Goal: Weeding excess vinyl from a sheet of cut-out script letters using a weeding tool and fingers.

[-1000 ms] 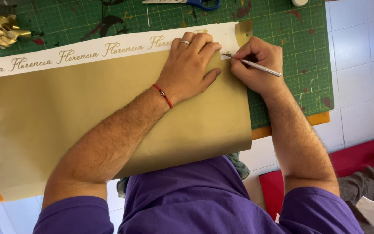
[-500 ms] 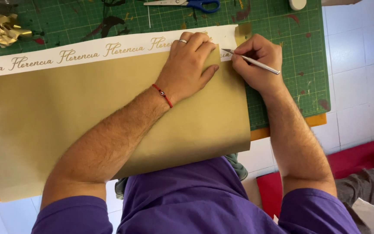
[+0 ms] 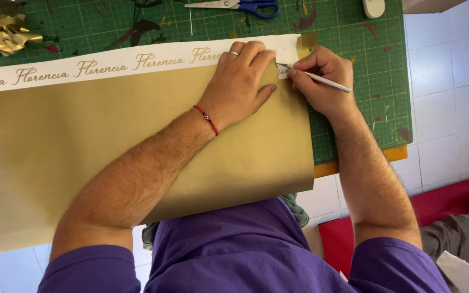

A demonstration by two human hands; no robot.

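Observation:
A large sheet of gold paper [image 3: 82, 141] with a white printed strip [image 3: 109, 65] along its far edge lies over a green cutting mat [image 3: 354, 32]. My left hand [image 3: 240, 81], with a ring and a red wrist cord, presses flat on the sheet near its far right corner. My right hand [image 3: 321, 78] grips a slim silver craft knife [image 3: 316, 78] like a pen, its tip touching the paper's edge just right of my left fingertips.
Blue-handled scissors [image 3: 240, 6] lie at the mat's far edge. A crumpled gold foil scrap [image 3: 1, 30] sits at the far left. A small white object [image 3: 374, 6] rests at the far right. White tiled floor [image 3: 451, 97] and red cloth [image 3: 451, 201] show to the right.
The knife tip and my right hand have crept slightly along the paper's edge; my left hand stays pressed on the sheet. The view shifted a little.

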